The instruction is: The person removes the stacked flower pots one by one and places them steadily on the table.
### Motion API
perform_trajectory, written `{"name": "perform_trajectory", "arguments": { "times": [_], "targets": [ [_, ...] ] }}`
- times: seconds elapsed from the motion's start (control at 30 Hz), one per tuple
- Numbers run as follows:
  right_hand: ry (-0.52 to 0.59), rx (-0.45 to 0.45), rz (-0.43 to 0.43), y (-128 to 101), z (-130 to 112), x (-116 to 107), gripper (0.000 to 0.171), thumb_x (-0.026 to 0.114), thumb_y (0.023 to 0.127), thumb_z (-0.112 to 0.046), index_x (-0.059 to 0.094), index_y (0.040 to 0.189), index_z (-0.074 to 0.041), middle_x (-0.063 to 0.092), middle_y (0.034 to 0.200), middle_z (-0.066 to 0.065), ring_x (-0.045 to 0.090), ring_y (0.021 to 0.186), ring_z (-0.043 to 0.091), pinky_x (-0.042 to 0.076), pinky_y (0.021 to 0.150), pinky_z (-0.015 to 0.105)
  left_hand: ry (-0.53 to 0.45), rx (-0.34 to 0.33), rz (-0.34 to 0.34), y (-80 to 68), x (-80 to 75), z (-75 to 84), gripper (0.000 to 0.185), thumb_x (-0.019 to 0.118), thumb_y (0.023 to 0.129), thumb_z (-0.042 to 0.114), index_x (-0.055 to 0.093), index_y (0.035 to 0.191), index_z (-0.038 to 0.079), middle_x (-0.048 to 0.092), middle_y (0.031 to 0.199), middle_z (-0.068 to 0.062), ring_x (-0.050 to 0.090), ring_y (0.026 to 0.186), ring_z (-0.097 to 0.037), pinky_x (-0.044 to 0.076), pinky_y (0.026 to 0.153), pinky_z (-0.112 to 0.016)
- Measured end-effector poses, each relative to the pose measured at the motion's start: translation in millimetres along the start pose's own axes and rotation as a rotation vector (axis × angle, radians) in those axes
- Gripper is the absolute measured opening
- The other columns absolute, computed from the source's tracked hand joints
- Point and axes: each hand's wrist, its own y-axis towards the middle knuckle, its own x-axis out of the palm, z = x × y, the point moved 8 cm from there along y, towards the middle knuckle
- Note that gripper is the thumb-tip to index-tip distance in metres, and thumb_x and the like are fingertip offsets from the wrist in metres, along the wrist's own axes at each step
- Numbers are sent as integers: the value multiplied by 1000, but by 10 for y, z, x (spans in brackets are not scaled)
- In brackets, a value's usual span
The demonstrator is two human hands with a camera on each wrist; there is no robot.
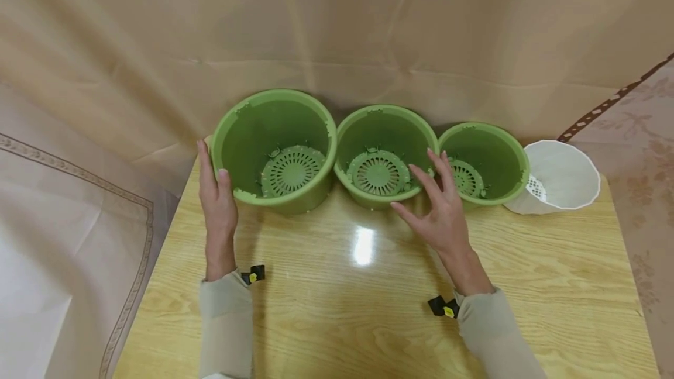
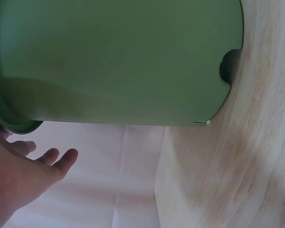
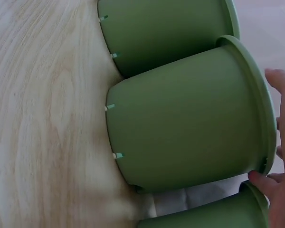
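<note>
Three green plastic pots with slotted bottoms stand in a row, mouths up. The large pot is at the left, the middle pot beside it, then the small green pot. My left hand lies along the left side of the large pot's rim, its fingers straight. At the right rim of the middle pot is my right hand, fingers spread, thumb in front of the rim. The right wrist view shows the middle pot's side with fingertips right at the rim.
A white pot with a faceted rim ends the row at the right. All stand along the back of a wooden table, close to a beige cloth hanging behind. Patterned fabric lies past the right edge.
</note>
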Motion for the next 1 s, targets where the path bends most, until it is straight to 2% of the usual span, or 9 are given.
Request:
{"name": "perform_trajectory", "arguments": {
  "times": [0.1,0.23,0.4,0.53,0.63,0.73,0.87,1.0],
  "targets": [
    [-28,-35,15,23,-35,-80,73,70,83,-59,64,130,-3,43,151,20,34,141,43,32,113,52,26,5,11,-23,10,30,88,44,99,59,14,157,-1,10,165,-14,11,151,-18,10,120,-32],
    [-77,-60,30,48,-44,-191,69,70,84,-56,66,128,-3,50,145,20,40,138,40,34,112,52,95,10,17,-45,6,7,84,45,99,58,20,157,4,12,165,-13,10,151,-20,6,120,-37],
    [-131,-81,15,46,-16,-290,66,70,84,-52,66,127,-3,53,144,18,38,139,42,26,114,57,190,20,-6,-53,-11,-177,75,48,99,50,24,158,11,14,165,-4,10,151,-18,6,120,-41],
    [-157,-79,6,25,38,-349,66,68,85,-53,66,127,-2,51,146,17,34,141,42,22,115,59,284,46,-16,-69,-22,-226,81,48,96,60,23,159,16,14,165,0,8,151,-17,5,121,-41],
    [-162,-73,15,10,77,-392,67,67,86,-55,66,128,-3,51,146,17,35,141,43,21,114,61,332,66,-9,-94,-17,-188,88,47,92,70,23,159,18,13,165,-1,4,152,-20,2,120,-45],
    [-172,-70,24,-4,104,-423,68,65,86,-57,65,130,-5,52,144,19,36,140,44,22,113,64,363,109,11,-128,0,-92,90,47,90,72,26,158,17,14,165,-4,1,152,-25,0,119,-50],
    [-209,-52,20,-31,136,-453,73,63,86,-62,64,131,-5,52,145,19,36,140,45,21,112,66,423,226,43,-188,49,87,89,45,91,72,34,155,11,20,164,-11,4,152,-33,5,118,-56],
    [-259,-22,-8,-60,170,-475,80,59,84,-68,60,136,-7,47,148,19,32,141,46,18,112,69,481,337,48,-252,132,251,87,45,93,70,39,152,7,27,160,-18,11,150,-40,10,117,-59]
  ]
}}
